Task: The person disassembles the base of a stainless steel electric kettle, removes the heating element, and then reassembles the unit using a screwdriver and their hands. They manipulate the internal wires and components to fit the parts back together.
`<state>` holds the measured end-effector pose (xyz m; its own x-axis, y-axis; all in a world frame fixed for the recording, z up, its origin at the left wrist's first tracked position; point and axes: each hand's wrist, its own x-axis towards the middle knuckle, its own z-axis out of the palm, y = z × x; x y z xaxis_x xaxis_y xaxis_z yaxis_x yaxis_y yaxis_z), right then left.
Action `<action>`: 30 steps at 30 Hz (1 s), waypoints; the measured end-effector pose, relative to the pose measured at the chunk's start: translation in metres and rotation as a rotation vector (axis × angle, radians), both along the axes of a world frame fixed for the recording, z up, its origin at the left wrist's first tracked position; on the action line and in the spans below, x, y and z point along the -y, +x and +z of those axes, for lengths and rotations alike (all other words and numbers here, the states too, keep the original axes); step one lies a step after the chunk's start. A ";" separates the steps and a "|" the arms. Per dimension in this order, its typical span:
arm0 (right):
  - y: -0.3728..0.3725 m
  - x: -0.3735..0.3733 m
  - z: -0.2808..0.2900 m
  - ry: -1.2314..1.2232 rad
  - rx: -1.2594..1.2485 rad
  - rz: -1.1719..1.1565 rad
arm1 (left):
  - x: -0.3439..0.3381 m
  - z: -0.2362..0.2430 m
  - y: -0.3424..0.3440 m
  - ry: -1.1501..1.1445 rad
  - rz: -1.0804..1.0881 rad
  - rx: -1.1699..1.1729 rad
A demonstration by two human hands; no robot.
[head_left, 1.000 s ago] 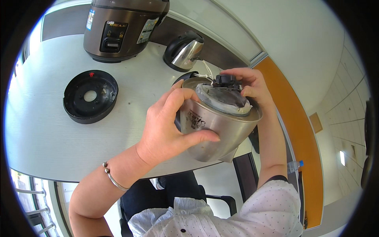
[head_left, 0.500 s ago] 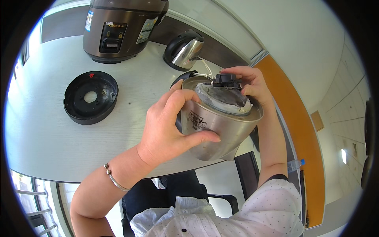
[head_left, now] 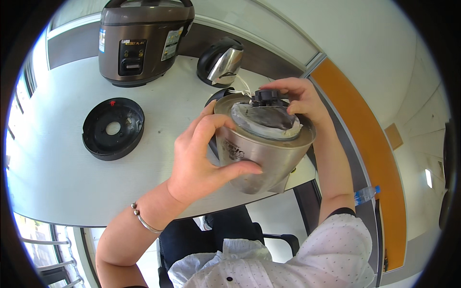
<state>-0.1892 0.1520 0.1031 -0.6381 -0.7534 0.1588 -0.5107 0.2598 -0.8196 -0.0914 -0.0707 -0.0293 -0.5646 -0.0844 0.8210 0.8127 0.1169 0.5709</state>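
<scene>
Left hand point(head_left: 201, 163) round steel kettle body point(head_left: 261, 153), dark label facing fwd.

Bright daylight, sharp centre, fisheye-bent, perhaps overexposed edges.

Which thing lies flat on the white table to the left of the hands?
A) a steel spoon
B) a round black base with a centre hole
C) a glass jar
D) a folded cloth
B: the round black base with its centre hole lies on the table, left of the left hand.
</scene>
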 end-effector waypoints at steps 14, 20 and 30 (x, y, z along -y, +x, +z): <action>0.003 0.000 -0.001 0.027 0.010 -0.058 | 0.001 0.000 -0.002 -0.009 -0.020 -0.005; 0.001 -0.001 -0.002 0.013 0.002 -0.053 | 0.001 0.001 -0.003 -0.002 -0.012 -0.041; 0.010 -0.002 0.007 0.052 -0.046 -0.008 | 0.000 0.000 0.000 0.002 -0.020 0.037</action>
<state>-0.1796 0.1542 0.1097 -0.6375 -0.7560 0.1485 -0.5450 0.3062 -0.7805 -0.0912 -0.0704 -0.0290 -0.5959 -0.0749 0.7996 0.7933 0.0997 0.6006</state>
